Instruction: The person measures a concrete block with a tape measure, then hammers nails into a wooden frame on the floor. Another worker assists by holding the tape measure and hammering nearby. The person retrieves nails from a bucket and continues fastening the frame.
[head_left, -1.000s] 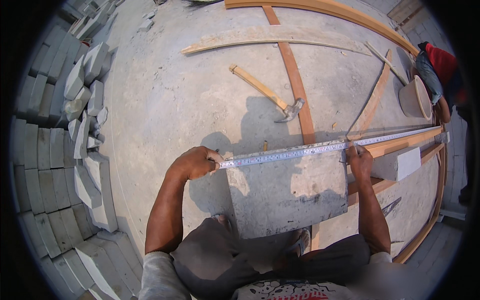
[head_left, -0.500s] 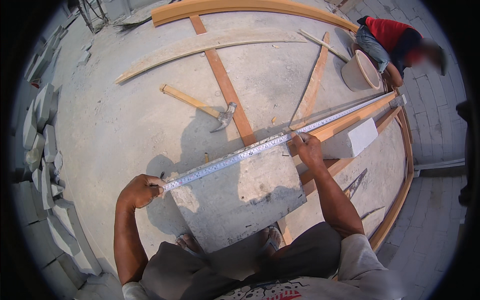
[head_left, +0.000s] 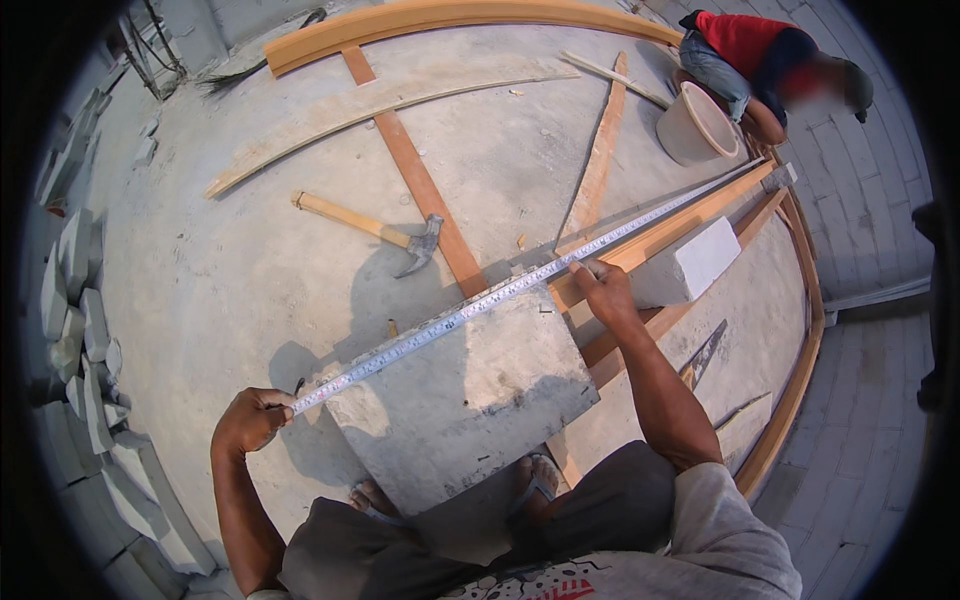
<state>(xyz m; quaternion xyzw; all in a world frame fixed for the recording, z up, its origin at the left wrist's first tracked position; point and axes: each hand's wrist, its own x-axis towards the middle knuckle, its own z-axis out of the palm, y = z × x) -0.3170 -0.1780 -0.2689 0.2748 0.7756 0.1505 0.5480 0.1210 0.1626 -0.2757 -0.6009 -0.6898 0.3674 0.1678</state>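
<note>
A white tape measure blade (head_left: 430, 333) runs slantwise over the far edge of a grey concrete block (head_left: 470, 400) in front of me. My left hand (head_left: 252, 420) is closed in a pinch on the blade's near end, just off the block's left side. At the block's far right corner, my right hand (head_left: 604, 290) pinches the blade's edge with thumb and finger. Beyond it the blade stretches along a light-brown timber (head_left: 690, 215) toward a crouching co-worker (head_left: 745, 60). A claw hammer (head_left: 375, 228) with a wooden handle lies on the floor past the block.
A pale bucket (head_left: 695, 125) stands beside the co-worker. Planks (head_left: 425, 195) and long timbers (head_left: 450, 18) lie across the floor. A white block (head_left: 690, 265) rests on the timbers to my right. Broken slabs (head_left: 130, 480) line the left side. My sandalled feet flank the concrete block.
The view has shifted a little, so the scene sits further left and lower. My left hand has drawn the tape's end slightly toward me; my right hand keeps its place at the block's corner.
</note>
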